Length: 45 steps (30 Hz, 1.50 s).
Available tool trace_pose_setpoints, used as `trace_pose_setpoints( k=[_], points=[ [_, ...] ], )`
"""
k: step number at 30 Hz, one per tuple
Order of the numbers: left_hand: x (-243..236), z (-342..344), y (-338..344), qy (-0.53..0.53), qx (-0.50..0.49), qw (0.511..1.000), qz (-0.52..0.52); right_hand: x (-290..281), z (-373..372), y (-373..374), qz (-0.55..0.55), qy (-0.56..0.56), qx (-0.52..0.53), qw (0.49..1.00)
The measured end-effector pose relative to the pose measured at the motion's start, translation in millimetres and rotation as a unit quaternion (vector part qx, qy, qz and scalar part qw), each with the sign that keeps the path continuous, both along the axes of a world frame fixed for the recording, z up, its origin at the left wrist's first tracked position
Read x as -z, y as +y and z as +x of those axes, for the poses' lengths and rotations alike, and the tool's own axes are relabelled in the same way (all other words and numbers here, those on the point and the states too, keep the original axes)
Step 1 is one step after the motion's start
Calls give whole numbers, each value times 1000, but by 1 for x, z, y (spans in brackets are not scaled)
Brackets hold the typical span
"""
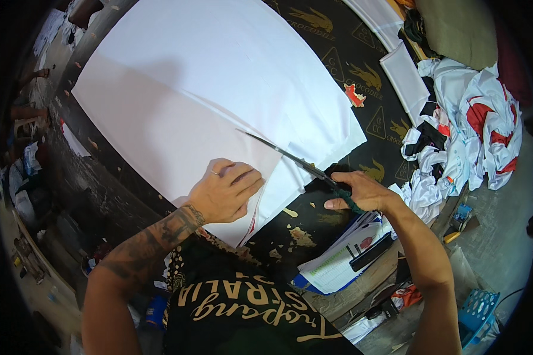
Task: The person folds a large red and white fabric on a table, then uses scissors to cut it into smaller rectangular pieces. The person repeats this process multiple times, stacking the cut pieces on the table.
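A large sheet of white cloth (pixel 154 53) is spread over the table, with a long slit running away from me between two overlapping parts. My left hand (pixel 228 189), with a ring on one finger, lies on the near part of the cloth, fingers curled and pressed against it beside the cut edge. A thin red line (pixel 251 223) shows on the cloth close to that hand. In my right hand (pixel 364 190) is a large pair of dark scissors (pixel 287 155), green wrapping on its handle. The blades lie along the slit, pointing away to the left, and look nearly closed.
The dark table cover (pixel 373 124) has gold crocodile figures and torn patches. Folded white cloth (pixel 404 77) lies along the right side. Beyond it is a heap of white and red cloth (pixel 482 118). Papers (pixel 337 257) and a blue basket (pixel 477 313) are at near right.
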<state>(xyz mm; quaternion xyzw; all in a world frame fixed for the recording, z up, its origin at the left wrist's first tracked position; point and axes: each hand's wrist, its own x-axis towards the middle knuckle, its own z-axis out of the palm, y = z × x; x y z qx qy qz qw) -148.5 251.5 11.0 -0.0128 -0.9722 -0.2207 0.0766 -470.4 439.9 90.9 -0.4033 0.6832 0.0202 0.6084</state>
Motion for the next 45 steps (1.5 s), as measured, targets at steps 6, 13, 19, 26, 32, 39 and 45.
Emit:
trace_pose_setpoints(
  k=[6,13,19,26,32,39,45],
  points=[
    [0,0,0,-11,6,1000,-11,6,2,5,18,10,21,1000],
    [-2,0,-3,2,2,1000,-25,1,22,-23,19,34,38,999],
    [0,3,-3,-4,-4,1000,-7,-2,38,-56,47,34,30,998],
    [2,4,-9,38,-8,998,50,-2,54,-104,13,48,3,999],
    [4,5,-13,55,-17,996,71,2,69,-150,3,45,-4,999],
    [11,11,-12,25,1,986,164,8,87,-193,-5,53,4,999],
    [15,12,-10,26,-5,977,213,9,102,-232,-16,84,-13,996]
  ],
)
